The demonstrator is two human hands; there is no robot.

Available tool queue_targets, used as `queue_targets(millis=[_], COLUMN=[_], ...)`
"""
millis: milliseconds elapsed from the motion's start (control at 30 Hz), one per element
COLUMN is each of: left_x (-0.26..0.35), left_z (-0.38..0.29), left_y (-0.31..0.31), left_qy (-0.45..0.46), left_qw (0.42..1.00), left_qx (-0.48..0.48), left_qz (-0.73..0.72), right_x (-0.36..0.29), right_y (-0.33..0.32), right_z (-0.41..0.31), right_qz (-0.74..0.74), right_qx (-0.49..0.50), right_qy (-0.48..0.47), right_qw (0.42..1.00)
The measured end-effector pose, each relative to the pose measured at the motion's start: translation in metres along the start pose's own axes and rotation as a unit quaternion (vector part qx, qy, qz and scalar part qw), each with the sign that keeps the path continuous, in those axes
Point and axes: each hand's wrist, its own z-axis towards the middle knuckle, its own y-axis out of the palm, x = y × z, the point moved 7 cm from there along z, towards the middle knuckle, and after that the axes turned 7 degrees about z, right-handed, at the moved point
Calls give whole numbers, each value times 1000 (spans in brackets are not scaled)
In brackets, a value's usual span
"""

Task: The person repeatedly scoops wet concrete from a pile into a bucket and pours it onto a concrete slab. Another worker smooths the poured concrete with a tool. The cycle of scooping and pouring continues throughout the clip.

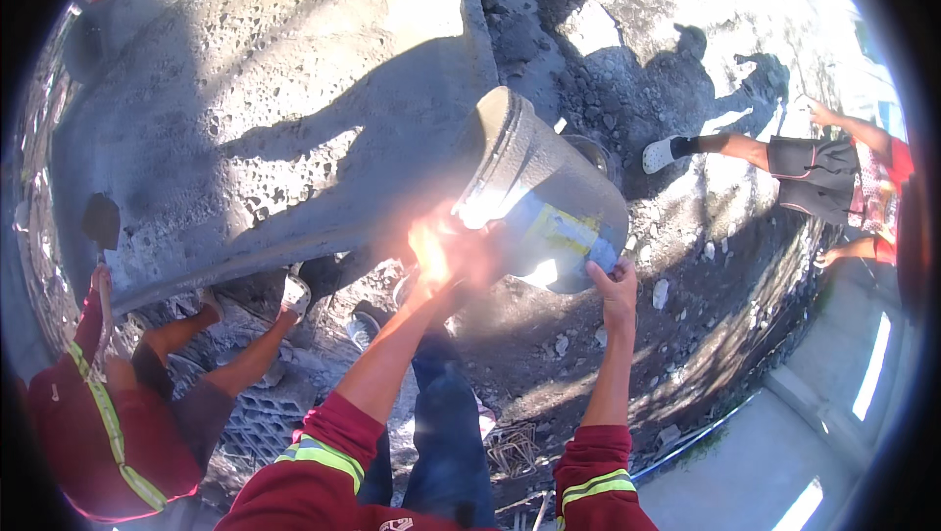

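A mortar-coated bucket (566,171) is tipped on its side in the air, its mouth facing the slab at upper left. My left hand (448,255) supports it near the lower side of the rim; bright glare blurs the fingers. At the bottom end, my right hand (617,285) grips the base edge with the thumb on the outside. A yellow and blue label patch, partly smeared with grey, shows on the bucket's side. The mouth is turned away, so the inside is hidden. Beyond the rim lies the broad grey concrete slab (294,90), with wet-looking and pitted areas.
At left, a co-worker (125,428) holds a shovel (101,222) on the slab. Another person (823,178) stands at right on rubble ground. Hollow concrete blocks (268,413) and bent metal rods (512,449) lie near my legs. A round-rimmed object (594,152) sits behind the bucket.
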Motion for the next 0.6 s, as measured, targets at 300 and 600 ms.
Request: queue_targets(millis=[300, 600], left_x=[-86, -169], left_z=[-84, -97], left_y=[-174, -171], left_qy=[269, 345], left_qw=[915, 802], left_qx=[172, 102], left_qz=[247, 477], right_x=[132, 154], right_y=[162, 114], right_z=[-237, -494], right_qz=[-166, -393], right_qx=[-52, -125], right_qy=[-30, -102], right_qw=[984, 905])
